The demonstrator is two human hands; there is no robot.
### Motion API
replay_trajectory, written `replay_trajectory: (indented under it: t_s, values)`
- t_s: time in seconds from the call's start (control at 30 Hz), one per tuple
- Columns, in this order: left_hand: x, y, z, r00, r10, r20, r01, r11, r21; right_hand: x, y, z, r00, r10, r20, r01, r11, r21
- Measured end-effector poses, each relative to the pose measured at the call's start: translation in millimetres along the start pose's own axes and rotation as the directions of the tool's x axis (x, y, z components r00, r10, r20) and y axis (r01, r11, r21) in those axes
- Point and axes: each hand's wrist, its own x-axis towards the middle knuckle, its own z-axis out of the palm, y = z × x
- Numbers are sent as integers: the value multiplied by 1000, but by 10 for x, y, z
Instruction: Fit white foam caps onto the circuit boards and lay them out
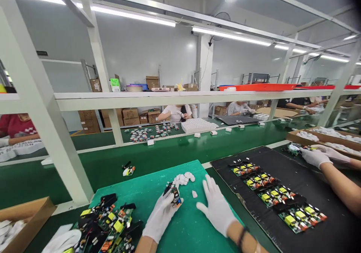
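Observation:
My left hand (160, 216), in a white glove, grips a small circuit board (175, 196) with black and orange parts above the green mat (186, 230). To its right, my right hand (216, 206), also gloved, has its fingers spread and holds nothing. A single white piece (194, 194) lies between the hands on the mat. Just beyond my left hand, several white pieces (184, 178) form a curved row. A pile of circuit boards (109, 226) with yellow and black parts covers the mat's left corner.
Rows of boards (273, 194) lie on a black mat (316, 193) at right, near another person's gloved hands (316, 156). One board (129, 169) sits on the green belt (104, 162). A carton (31, 223) stands at left; a white post (53, 114) rises beside it.

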Motion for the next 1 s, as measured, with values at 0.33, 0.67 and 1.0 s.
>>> replay_trajectory:
  t_s: [0.33,0.67,1.0]
  values:
    - [92,-29,-98,983,-63,175,82,991,-106,705,115,-90,902,319,-291,-160,872,463]
    - [110,-13,-98,886,-89,455,218,946,-241,-322,155,-142,961,272,-40,-211,823,528]
    - [-59,59,-1,940,-131,315,201,958,-203,730,-552,-152,764,-27,645,-640,-161,751]
